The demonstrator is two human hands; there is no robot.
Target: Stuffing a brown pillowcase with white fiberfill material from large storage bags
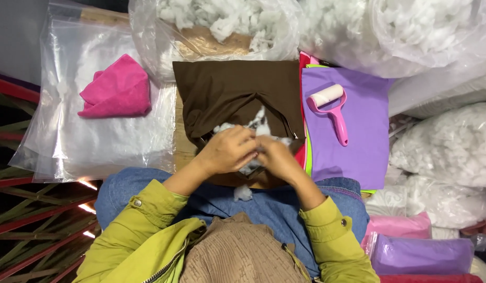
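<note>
A dark brown fabric cover (237, 91) lies in front of me with its zip opening facing my lap. White fibre stuffing (258, 123) shows in the opening. My left hand (228, 150) and my right hand (277, 157) meet at the opening, both closed around a wad of the white stuffing. A small tuft of stuffing (243, 193) rests on my blue jeans below the hands. My sleeves are yellow-green.
A pink lint roller (331, 107) lies on purple fabric (358, 152) to the right. A folded pink cloth (117, 88) sits on clear plastic bags (70, 141) at left. Large bags of white stuffing (390, 31) stand behind and right. Packed pink and purple covers (416, 251) lie lower right.
</note>
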